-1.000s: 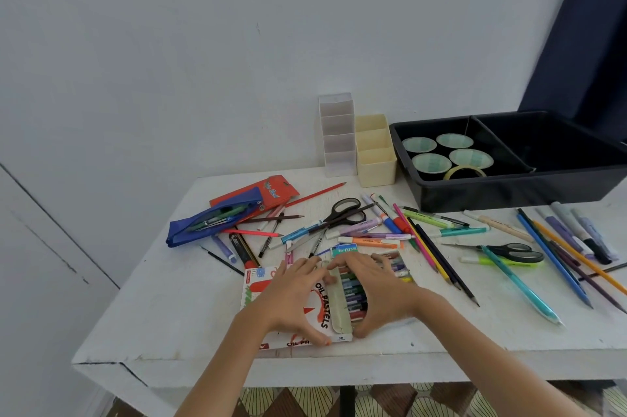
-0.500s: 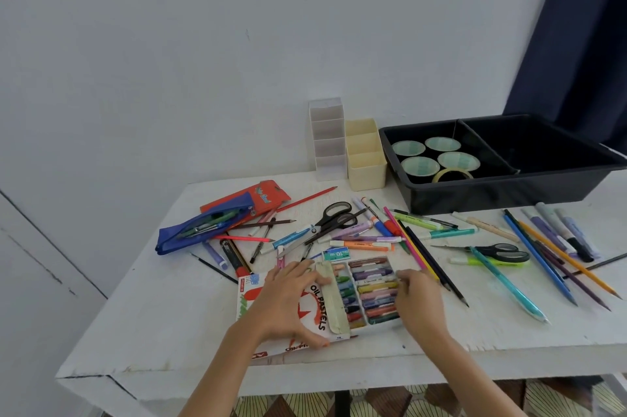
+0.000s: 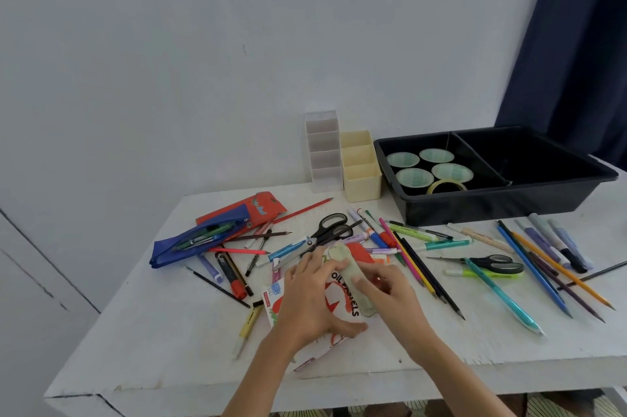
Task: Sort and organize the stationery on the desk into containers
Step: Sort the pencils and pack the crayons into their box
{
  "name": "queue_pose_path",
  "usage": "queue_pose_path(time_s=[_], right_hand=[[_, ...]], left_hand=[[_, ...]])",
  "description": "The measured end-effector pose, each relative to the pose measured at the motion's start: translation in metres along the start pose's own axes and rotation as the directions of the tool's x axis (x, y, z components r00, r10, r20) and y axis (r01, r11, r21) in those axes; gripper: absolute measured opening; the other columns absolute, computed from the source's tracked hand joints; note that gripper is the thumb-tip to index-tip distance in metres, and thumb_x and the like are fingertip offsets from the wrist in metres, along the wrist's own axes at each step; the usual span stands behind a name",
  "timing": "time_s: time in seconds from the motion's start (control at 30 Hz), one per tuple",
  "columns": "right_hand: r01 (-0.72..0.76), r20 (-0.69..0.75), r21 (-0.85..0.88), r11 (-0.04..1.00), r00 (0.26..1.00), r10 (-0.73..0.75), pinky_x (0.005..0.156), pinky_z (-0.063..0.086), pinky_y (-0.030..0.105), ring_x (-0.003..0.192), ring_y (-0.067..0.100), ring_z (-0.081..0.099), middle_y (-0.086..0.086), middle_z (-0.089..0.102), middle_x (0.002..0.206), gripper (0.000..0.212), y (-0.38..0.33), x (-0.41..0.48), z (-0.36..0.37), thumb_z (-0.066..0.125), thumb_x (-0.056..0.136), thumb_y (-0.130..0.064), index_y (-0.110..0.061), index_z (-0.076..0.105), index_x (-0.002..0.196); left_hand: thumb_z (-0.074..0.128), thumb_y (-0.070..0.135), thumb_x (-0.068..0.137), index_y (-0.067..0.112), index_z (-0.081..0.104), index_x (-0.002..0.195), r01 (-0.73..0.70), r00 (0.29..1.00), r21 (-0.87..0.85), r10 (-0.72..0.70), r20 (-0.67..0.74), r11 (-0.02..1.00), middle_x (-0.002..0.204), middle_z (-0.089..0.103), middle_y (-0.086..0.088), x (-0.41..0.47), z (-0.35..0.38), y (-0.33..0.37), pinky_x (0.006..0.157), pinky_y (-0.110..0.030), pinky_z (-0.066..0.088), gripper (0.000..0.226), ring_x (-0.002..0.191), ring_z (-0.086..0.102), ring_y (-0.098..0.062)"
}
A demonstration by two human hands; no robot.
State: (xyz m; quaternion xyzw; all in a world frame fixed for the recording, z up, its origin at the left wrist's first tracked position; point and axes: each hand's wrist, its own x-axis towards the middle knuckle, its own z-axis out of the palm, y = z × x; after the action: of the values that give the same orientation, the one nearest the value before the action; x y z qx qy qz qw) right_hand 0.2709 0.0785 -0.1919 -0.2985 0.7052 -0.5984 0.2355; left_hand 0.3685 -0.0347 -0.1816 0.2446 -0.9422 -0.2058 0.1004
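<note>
Folded shut since half a second back: box (image 3: 342, 303) of oil pastels, coloured sticks no longer on show, right hand (image 3: 390, 298) brought in from the inner tray's far edge onto the pale flap (image 3: 351, 275). Lying at the near middle of the desk (image 3: 169, 331), askew among loose pens (image 3: 288, 248), seemingly propped on one or two of them, near corner apparently raised off the surface.

Left hand (image 3: 310, 301) spread flat across the printed cover, fingers straight, thumb splayed toward the near edge, pressing rather than gripping. Right hand with index finger laid along the flap and the remaining fingers bent. Impossible to tell whether the thumb pinches anything underneath.

Likely trouble from here:
- Flap left untucked, so a cover springing back and sticks spilling once lifted.
- Rocking on whatever lies beneath, so a slide under that downward push.
- Knuckles nudging the scissors (image 3: 330, 230) just beyond the fingertips, so more scatter to sort.

Not yet in any container. Black bin (image 3: 475, 209), with tape rolls (image 3: 414, 177) in its left compartment, well apart at the back right. Cream organizer (image 3: 361, 186) beside it, probably too narrow for the box.
</note>
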Motion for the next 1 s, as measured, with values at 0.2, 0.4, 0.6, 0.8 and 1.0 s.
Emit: queue_pose_path(time_s=[0.2, 0.4, 0.6, 0.8, 1.0], right_hand=[[0.262, 0.083, -0.159, 0.952, 0.964, -0.252, 0.079, 0.051, 0.015, 0.102, -0.004, 0.053, -0.016, 0.055, 0.111, 0.064, -0.022, 0.008, -0.029, 0.075, 0.076, -0.009, -0.034, 0.046, 0.128], [0.336, 0.081, -0.212, 0.918, 0.942, -0.326, 0.076, 0.05, 0.01, 0.102, 0.003, 0.057, -0.01, 0.057, 0.112, 0.061, -0.034, 0.024, -0.058, 0.068, 0.08, -0.003, -0.032, 0.045, 0.128], [0.288, 0.054, -0.146, 0.947, 0.958, -0.283, 0.082, 0.053, 0.018, 0.103, 0.001, 0.06, -0.014, 0.061, 0.113, 0.051, -0.03, 0.029, -0.068, 0.067, 0.082, -0.005, -0.035, 0.053, 0.121], [0.196, -0.19, 0.201, 0.96, 0.969, -0.158, 0.064, 0.057, 0.021, 0.084, 0.009, 0.07, -0.003, 0.072, 0.094, 0.027, -0.031, 0.024, -0.059, 0.065, 0.083, -0.017, -0.024, 0.059, 0.108], [0.272, -0.275, -0.041, 0.961, 0.922, -0.273, 0.069, 0.059, 0.025, 0.086, 0.007, 0.069, -0.008, 0.067, 0.102, 0.034, -0.027, 0.02, -0.052, 0.065, 0.082, -0.023, -0.031, 0.058, 0.114]], left_hand=[[0.071, 0.067, 0.043, 0.042, 0.018, 0.14, -0.05, 0.918, -0.263, -0.059, -0.392, 0.964, 0.146, 0.025, -0.001, 0.013, 0.009, 0.021, 0.107, -0.042, 0.031, 0.113, 0.135, 0.025, -0.019], [0.059, 0.068, 0.069, 0.04, 0.026, 0.139, -0.158, 0.837, -0.461, -0.13, -0.532, 0.873, 0.124, 0.036, 0.01, 0.021, 0.012, 0.022, 0.097, -0.033, 0.041, 0.083, 0.118, 0.038, -0.003], [0.055, 0.029, 0.091, 0.028, 0.056, 0.115, -0.222, 0.868, -0.68, -0.176, -0.464, 0.699, 0.119, 0.051, 0.007, 0.023, -0.001, 0.013, 0.08, -0.034, 0.057, 0.023, 0.109, 0.056, -0.009], [0.058, 0.028, 0.089, 0.02, 0.055, 0.113, -0.16, 0.879, -0.788, -0.278, -0.388, 0.594, 0.105, 0.064, 0.001, 0.027, -0.022, 0.017, 0.06, -0.025, 0.057, 0.026, 0.088, 0.068, -0.009], [0.056, 0.022, 0.092, 0.019, 0.06, 0.116, -0.215, 0.883, -0.695, -0.167, -0.438, 0.687, 0.107, 0.061, 0.004, 0.026, -0.026, 0.009, 0.064, -0.032, 0.059, 0.024, 0.092, 0.067, -0.011]])
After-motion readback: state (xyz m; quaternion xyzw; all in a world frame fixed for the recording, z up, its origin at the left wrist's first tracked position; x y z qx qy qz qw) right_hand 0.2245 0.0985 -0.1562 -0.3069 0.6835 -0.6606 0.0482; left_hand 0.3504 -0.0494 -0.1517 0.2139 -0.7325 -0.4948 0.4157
